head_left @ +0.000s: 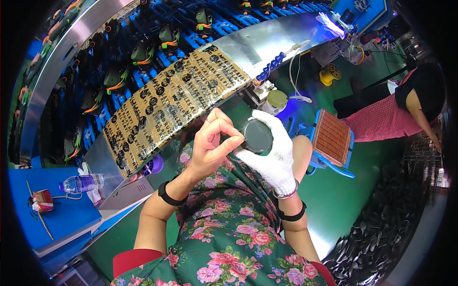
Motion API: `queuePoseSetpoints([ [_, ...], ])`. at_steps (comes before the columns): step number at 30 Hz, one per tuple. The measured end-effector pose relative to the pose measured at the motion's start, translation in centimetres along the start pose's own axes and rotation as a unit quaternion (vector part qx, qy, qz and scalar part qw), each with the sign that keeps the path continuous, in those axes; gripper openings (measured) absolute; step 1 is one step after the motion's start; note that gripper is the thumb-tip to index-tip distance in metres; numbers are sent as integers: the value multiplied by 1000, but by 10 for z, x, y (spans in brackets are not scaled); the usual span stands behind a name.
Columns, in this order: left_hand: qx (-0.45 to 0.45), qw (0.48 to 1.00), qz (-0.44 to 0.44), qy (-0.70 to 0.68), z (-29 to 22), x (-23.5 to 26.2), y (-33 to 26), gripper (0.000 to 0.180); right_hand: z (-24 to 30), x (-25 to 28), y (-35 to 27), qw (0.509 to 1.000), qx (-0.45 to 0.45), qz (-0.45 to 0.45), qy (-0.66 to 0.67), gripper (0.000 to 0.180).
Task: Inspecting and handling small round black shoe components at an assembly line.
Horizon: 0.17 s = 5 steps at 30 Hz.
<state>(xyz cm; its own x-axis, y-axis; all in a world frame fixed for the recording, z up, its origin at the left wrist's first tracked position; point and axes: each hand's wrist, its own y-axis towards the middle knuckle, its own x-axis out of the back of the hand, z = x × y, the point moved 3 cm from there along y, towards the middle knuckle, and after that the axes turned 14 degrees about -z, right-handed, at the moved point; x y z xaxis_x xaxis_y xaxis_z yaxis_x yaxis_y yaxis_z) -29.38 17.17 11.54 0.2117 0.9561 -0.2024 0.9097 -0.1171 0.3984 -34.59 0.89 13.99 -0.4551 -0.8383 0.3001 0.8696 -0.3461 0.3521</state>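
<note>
My right hand [279, 159], in a white knitted glove, holds a round dark grey disc-shaped piece [258, 136] in front of my apron, its thumb and fingers around the rim. Bare and curled, my left hand [213, 143] has its thumb and index finger pinched together at the disc's left edge. Whatever sits between those fingertips, if anything, is too small to make out. Just beyond the disc stands a machine part with a round olive-green top [277, 98].
Printed brown tape covers the bench edge [176, 102] ahead. Behind it, black shoes with orange trim [143, 51] ride on blue racks. A plastic bottle [83, 183] lies at left. At right are a blue stool [331, 138], another person [389, 109] and piled black pieces [372, 238].
</note>
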Motion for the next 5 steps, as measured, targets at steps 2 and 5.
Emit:
queuePoseSetpoints([
  [2,23,999,4,-32,-1,0,0,7,1,1,-1,1000,-3,2,-1,73],
  [5,65,996,14,-66,-3,0,2,8,4,3,-2,1000,-7,16,-4,75],
])
